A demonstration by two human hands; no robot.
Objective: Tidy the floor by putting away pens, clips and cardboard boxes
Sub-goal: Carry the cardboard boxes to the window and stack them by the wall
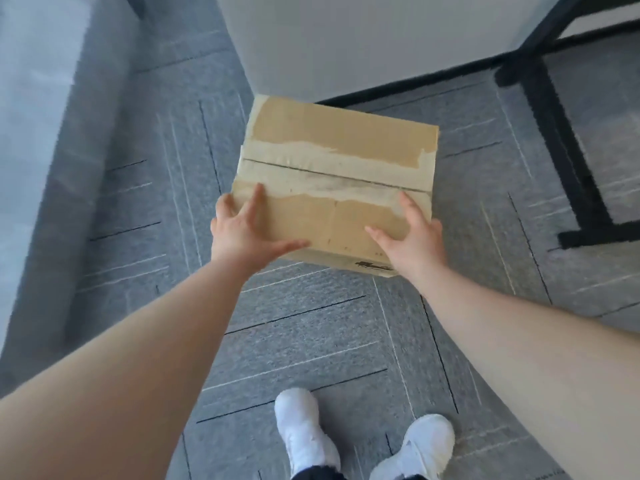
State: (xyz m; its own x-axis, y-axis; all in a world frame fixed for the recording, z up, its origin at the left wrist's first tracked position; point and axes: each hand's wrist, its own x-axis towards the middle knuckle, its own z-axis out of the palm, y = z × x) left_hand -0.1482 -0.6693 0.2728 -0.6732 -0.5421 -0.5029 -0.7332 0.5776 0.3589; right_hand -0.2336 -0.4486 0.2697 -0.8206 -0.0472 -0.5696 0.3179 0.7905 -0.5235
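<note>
A closed brown cardboard box (341, 143) with worn tape along its top seam is in front of me over the grey carpet. My left hand (242, 230) grips its near left corner, thumb lying across the near edge. My right hand (410, 237) grips the near right corner, fingers spread on the top flap. Whether the box rests on the floor or is lifted off it I cannot tell. No pens or clips are in view.
A white wall or cabinet face (363, 39) stands right behind the box, with a dark baseboard. A black metal furniture frame (554, 109) stands at the right. A pale panel (31, 98) runs along the left. My white shoes (304, 431) stand on the carpet (311, 341) below.
</note>
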